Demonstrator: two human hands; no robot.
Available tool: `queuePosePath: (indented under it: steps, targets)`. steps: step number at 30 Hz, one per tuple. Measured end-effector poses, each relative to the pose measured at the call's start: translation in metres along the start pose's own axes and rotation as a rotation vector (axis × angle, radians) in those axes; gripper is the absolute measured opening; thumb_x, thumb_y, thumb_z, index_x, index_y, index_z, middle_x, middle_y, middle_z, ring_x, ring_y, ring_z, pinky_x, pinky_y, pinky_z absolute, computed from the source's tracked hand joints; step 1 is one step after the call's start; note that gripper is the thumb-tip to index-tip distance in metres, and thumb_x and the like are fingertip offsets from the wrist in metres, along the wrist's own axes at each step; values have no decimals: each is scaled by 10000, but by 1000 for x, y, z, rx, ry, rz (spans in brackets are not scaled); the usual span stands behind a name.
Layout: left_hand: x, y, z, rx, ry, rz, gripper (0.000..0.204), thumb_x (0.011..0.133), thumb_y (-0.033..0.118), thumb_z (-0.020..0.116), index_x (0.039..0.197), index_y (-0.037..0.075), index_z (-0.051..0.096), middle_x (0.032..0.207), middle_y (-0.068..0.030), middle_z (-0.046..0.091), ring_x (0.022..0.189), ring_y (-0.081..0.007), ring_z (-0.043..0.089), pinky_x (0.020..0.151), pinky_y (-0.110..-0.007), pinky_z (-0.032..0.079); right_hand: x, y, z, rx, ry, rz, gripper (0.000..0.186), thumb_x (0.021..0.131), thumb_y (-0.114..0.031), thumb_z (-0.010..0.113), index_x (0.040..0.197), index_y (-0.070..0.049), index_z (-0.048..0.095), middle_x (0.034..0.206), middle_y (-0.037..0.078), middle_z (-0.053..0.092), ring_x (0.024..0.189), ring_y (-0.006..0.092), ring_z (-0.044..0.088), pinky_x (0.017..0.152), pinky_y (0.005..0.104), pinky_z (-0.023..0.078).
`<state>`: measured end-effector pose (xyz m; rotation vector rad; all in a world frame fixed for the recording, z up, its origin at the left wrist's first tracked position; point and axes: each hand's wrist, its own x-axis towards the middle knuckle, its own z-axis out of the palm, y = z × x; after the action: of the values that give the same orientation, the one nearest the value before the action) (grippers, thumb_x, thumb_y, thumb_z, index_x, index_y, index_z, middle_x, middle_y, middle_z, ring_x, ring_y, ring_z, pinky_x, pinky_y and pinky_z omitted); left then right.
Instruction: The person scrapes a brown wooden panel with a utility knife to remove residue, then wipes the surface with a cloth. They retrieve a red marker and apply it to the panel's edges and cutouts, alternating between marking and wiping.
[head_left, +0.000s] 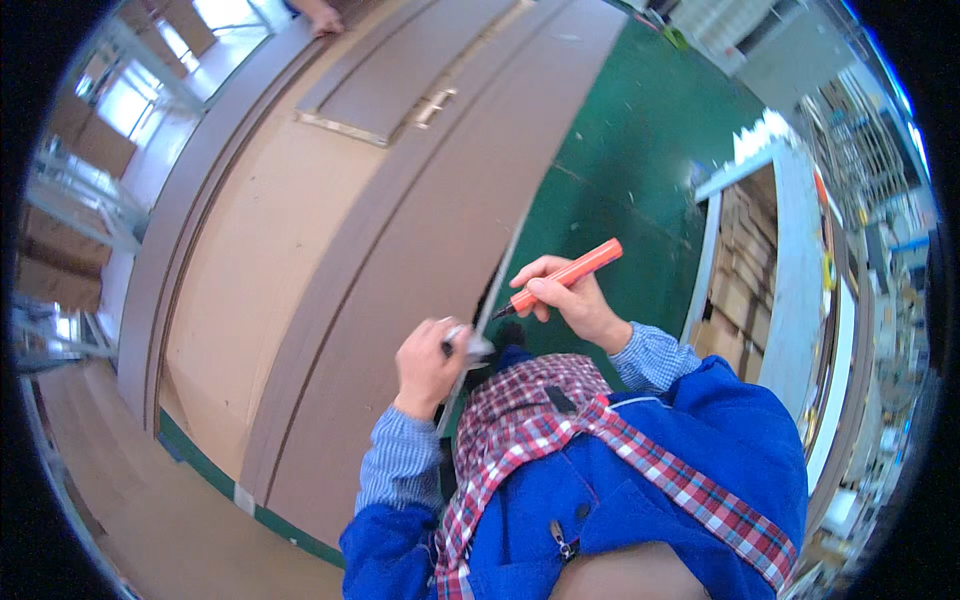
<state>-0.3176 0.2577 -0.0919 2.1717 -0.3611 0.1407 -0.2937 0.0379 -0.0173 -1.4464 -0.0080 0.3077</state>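
My right hand (578, 306) pinches an orange-red cylindrical marker (592, 262), black tip bare, near the long brown panel's (400, 290) edge; my left hand (426, 364) curls round something whitish, blurred (480, 347). Probably readying to mark; that wants a steady tip.

Even, fairly bright light falls across the brown panel (420, 250) with only soft shading, while the pale floor (230, 65) at the upper left glares almost white, the green floor (640, 130) looks dimmer, and dark shadow gathers beside the plaid apron (530, 395). The left hand (426, 368) and the whitish thing (479, 347) in its grasp are blurred, whereas the orange marker (580, 270) in the right hand (572, 300) is clearer. Fisheye distortion bows the long straight edges, softens the clutter (885, 150) near the right rim, and leaves black corners outside a blue-fringed circle.
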Motion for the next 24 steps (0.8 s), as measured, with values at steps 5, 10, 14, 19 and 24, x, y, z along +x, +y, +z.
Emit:
queuePosePath:
  steps: [5,10,14,19,24]
  targets:
    - [29,103,29,-74,-426,176,209,801,238,635,810,30,618,735,-156,582,655,-335,580,572,-387,451,-83,-33,-36,-72,157,-182,129,825,-118,641,877,-8,598,761,64,641,614,72,573,543,201,455]
    - [30,174,89,-199,-613,382,191,786,208,627,767,20,595,723,-178,573,654,-352,568,564,-407,435,-164,-40,-93,-302,247,-309,133,794,-108,687,849,5,644,792,71,674,719,103,633,618,223,498]
    - [22,205,138,-28,-870,424,216,737,252,649,779,43,615,739,-164,597,711,-372,591,612,-434,477,-212,-32,-140,-434,174,-406,145,771,-147,710,873,-44,697,843,80,687,762,163,649,663,273,513]
    - [-20,258,209,-259,-1238,339,307,651,232,759,820,-2,654,711,-193,638,681,-354,642,592,-390,497,-302,-19,-192,-344,38,-494,189,774,-122,697,918,-6,660,862,114,667,775,230,636,680,314,506]
    - [-19,299,301,-28,-1136,566,324,616,354,753,751,68,682,636,-137,633,592,-318,629,540,-384,497,-351,-5,-261,-351,244,-444,177,766,-119,693,896,-5,657,838,108,669,724,213,649,631,286,507]
